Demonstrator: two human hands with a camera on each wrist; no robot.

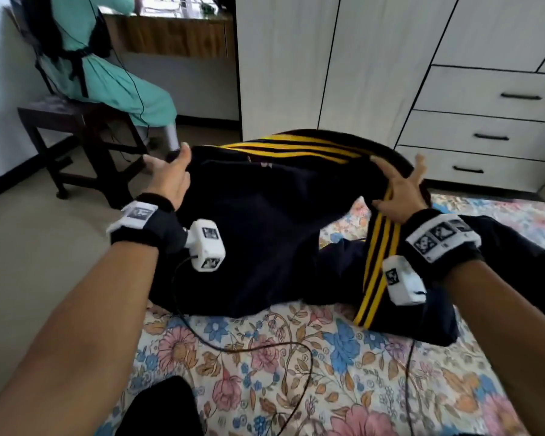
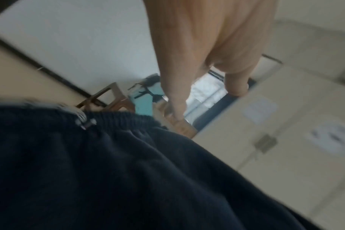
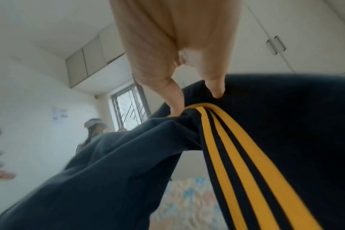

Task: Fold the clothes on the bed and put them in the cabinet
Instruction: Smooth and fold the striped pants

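Navy track pants [image 1: 265,215] with yellow side stripes are raised in an arc above the floral bed [image 1: 265,366]. My right hand [image 1: 397,190] pinches the pants at the striped seam. The stripe hangs taut from it down to the sheet. In the right wrist view my thumb and one finger of the right hand [image 3: 177,46] straddle the striped fold of the pants [image 3: 286,124]. My left hand [image 1: 167,174] is by the waistband end with straight, spread fingers. In the left wrist view the left hand [image 2: 187,62] holds nothing, and the pants [image 2: 108,171] lie just below it.
The white cabinet [image 1: 296,73] stands beyond the bed with shut doors, and its drawers [image 1: 491,96] are to the right. A person in a teal dress [image 1: 107,73] sits on a dark stool [image 1: 76,121] at the left. Camera cables [image 1: 265,347] trail over the sheet.
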